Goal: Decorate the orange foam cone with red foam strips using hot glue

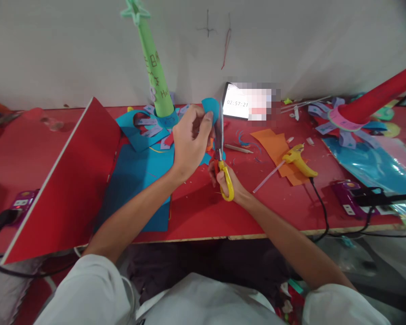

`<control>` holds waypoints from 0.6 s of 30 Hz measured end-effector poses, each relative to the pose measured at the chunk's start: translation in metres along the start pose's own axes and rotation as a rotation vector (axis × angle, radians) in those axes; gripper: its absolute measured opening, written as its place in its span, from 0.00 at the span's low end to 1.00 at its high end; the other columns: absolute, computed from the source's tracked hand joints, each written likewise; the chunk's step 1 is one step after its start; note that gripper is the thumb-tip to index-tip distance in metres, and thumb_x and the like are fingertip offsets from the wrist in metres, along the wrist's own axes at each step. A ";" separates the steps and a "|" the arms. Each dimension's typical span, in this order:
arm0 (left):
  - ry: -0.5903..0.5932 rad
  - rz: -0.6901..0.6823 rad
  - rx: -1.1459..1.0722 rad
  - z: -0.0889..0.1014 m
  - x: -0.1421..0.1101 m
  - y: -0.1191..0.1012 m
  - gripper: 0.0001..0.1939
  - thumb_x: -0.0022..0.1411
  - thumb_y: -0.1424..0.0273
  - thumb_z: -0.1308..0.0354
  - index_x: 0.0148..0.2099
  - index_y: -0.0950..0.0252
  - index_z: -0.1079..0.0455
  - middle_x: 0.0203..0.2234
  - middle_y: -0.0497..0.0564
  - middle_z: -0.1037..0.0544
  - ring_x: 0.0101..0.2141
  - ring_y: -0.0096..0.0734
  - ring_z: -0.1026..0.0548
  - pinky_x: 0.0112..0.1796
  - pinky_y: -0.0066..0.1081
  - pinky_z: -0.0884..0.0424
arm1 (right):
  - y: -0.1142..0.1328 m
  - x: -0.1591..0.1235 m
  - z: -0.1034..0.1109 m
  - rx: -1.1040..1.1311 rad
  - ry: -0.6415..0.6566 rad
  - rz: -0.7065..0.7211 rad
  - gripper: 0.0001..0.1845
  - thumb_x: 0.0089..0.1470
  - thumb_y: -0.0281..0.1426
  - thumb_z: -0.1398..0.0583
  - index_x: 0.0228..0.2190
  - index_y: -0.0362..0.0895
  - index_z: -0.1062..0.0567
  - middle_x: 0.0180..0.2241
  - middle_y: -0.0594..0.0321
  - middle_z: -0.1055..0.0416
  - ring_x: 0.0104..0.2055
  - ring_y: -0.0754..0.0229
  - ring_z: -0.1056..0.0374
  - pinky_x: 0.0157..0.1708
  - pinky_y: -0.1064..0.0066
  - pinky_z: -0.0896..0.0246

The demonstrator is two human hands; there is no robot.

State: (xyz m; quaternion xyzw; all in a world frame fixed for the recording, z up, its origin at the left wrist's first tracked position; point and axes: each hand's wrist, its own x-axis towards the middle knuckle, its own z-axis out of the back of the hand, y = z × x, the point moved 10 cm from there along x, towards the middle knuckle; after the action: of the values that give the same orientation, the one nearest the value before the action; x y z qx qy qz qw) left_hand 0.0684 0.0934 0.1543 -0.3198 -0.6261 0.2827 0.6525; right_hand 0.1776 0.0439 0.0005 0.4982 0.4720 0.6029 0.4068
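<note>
Between the thumb and fingers of my left hand [191, 142] is a small blue foam or paper piece [210, 107] with a rounded edge. My right hand [232, 182] grips scissors [227, 185] with yellow and red handles, their blades pointing up. The blades stand right beside the blue piece's right edge; whether they touch it I cannot tell. Below my left arm lie blue sheets [135, 180] on the red table [203, 221]. Behind my left hand rises a green cone [154, 67] with writing, a star on top and a blue band at its base.
A red upright board [71, 176] divides the table at left. On the right are a yellow glue gun [297, 161] on orange paper [269, 143], a purple power socket [347, 198] and a red cone [375, 101]. A lit screen [237, 101] leans against the wall.
</note>
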 end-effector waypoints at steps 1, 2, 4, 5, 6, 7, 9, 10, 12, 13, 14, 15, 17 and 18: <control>0.001 0.000 -0.004 0.000 0.000 0.001 0.23 0.76 0.49 0.41 0.36 0.59 0.39 0.21 0.41 0.30 0.19 0.21 0.32 0.22 0.25 0.35 | 0.001 0.000 -0.001 0.001 0.004 0.000 0.46 0.49 0.79 0.48 0.38 0.48 0.32 0.27 0.68 0.39 0.26 0.62 0.43 0.26 0.66 0.45; 0.003 0.001 -0.009 0.000 -0.001 0.001 0.22 0.76 0.50 0.41 0.36 0.59 0.39 0.21 0.41 0.30 0.19 0.21 0.32 0.22 0.25 0.36 | 0.002 0.000 -0.001 0.004 0.004 -0.002 0.46 0.49 0.79 0.48 0.38 0.48 0.32 0.27 0.69 0.39 0.26 0.63 0.43 0.25 0.66 0.46; 0.013 0.003 -0.012 -0.002 -0.002 0.001 0.21 0.76 0.51 0.41 0.36 0.59 0.39 0.21 0.41 0.29 0.19 0.21 0.32 0.22 0.25 0.36 | 0.003 0.000 -0.001 0.014 -0.004 -0.012 0.46 0.48 0.79 0.48 0.38 0.48 0.33 0.26 0.69 0.40 0.25 0.63 0.44 0.24 0.66 0.46; 0.021 0.006 -0.008 -0.003 -0.003 0.001 0.21 0.76 0.51 0.41 0.36 0.59 0.39 0.21 0.41 0.29 0.19 0.21 0.32 0.22 0.25 0.35 | 0.003 0.000 0.000 0.018 -0.011 -0.018 0.47 0.48 0.80 0.48 0.38 0.48 0.33 0.26 0.69 0.40 0.25 0.63 0.44 0.24 0.66 0.46; 0.026 0.009 -0.002 -0.004 -0.004 0.001 0.22 0.76 0.51 0.41 0.36 0.59 0.39 0.21 0.41 0.29 0.19 0.21 0.31 0.22 0.25 0.35 | 0.002 -0.001 0.001 0.019 -0.014 -0.024 0.47 0.48 0.80 0.48 0.38 0.48 0.33 0.25 0.70 0.41 0.24 0.63 0.44 0.23 0.67 0.46; 0.029 0.014 0.005 -0.005 -0.005 0.001 0.22 0.76 0.50 0.41 0.36 0.59 0.39 0.21 0.42 0.28 0.20 0.22 0.30 0.23 0.26 0.34 | 0.002 -0.001 0.001 0.020 -0.014 -0.027 0.47 0.48 0.79 0.48 0.39 0.48 0.33 0.25 0.70 0.41 0.24 0.64 0.44 0.23 0.67 0.46; 0.036 0.027 0.009 -0.007 -0.007 0.001 0.23 0.75 0.49 0.41 0.36 0.59 0.40 0.21 0.42 0.28 0.21 0.23 0.29 0.23 0.26 0.34 | 0.002 -0.002 0.002 0.023 -0.006 -0.026 0.45 0.52 0.78 0.48 0.40 0.48 0.32 0.25 0.71 0.40 0.23 0.64 0.44 0.22 0.67 0.45; 0.040 0.036 0.008 -0.008 -0.008 0.002 0.24 0.75 0.48 0.40 0.35 0.59 0.40 0.21 0.42 0.28 0.22 0.24 0.28 0.23 0.26 0.34 | 0.002 -0.003 0.002 0.026 -0.005 -0.022 0.44 0.53 0.77 0.48 0.40 0.48 0.32 0.25 0.71 0.40 0.22 0.65 0.44 0.22 0.68 0.45; 0.045 0.052 0.006 -0.010 -0.009 0.004 0.25 0.74 0.47 0.39 0.35 0.59 0.41 0.21 0.42 0.28 0.22 0.25 0.28 0.23 0.27 0.35 | 0.002 -0.003 0.004 0.044 -0.012 -0.013 0.42 0.55 0.75 0.47 0.40 0.47 0.31 0.25 0.71 0.39 0.21 0.65 0.44 0.21 0.68 0.45; 0.046 0.058 0.011 -0.010 -0.009 0.005 0.25 0.73 0.46 0.40 0.35 0.59 0.41 0.21 0.42 0.28 0.21 0.25 0.28 0.23 0.27 0.35 | 0.002 -0.003 0.005 0.056 -0.019 -0.010 0.42 0.56 0.74 0.46 0.39 0.47 0.31 0.25 0.71 0.39 0.21 0.66 0.44 0.21 0.69 0.45; 0.043 0.062 0.020 -0.010 -0.009 0.006 0.25 0.74 0.46 0.40 0.35 0.59 0.41 0.21 0.42 0.28 0.21 0.25 0.29 0.23 0.27 0.34 | 0.002 -0.003 0.006 0.065 -0.022 -0.011 0.41 0.55 0.74 0.45 0.39 0.47 0.32 0.25 0.71 0.40 0.21 0.66 0.44 0.20 0.69 0.45; 0.040 0.064 0.032 -0.010 -0.009 0.007 0.26 0.74 0.45 0.41 0.35 0.59 0.41 0.21 0.42 0.28 0.21 0.24 0.29 0.23 0.27 0.34 | 0.001 -0.003 0.007 0.073 -0.024 -0.016 0.41 0.55 0.74 0.45 0.38 0.47 0.32 0.26 0.71 0.40 0.21 0.66 0.44 0.20 0.69 0.45; 0.029 0.060 0.052 -0.008 -0.008 0.008 0.27 0.74 0.44 0.42 0.34 0.59 0.42 0.21 0.43 0.29 0.21 0.24 0.29 0.23 0.27 0.34 | -0.001 -0.004 0.008 0.072 -0.025 -0.034 0.41 0.54 0.74 0.44 0.37 0.48 0.32 0.26 0.70 0.40 0.22 0.66 0.44 0.20 0.70 0.45; 0.024 0.056 0.060 -0.007 -0.008 0.008 0.27 0.74 0.44 0.43 0.34 0.59 0.42 0.21 0.43 0.30 0.21 0.24 0.30 0.23 0.27 0.34 | -0.002 -0.004 0.010 0.063 -0.029 -0.041 0.41 0.54 0.74 0.44 0.37 0.48 0.32 0.27 0.70 0.39 0.23 0.66 0.45 0.21 0.70 0.45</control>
State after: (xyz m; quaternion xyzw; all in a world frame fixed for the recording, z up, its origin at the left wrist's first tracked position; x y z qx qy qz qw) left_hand 0.0757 0.0924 0.1429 -0.3208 -0.6005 0.3156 0.6610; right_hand 0.1878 0.0419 -0.0017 0.5095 0.4951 0.5720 0.4100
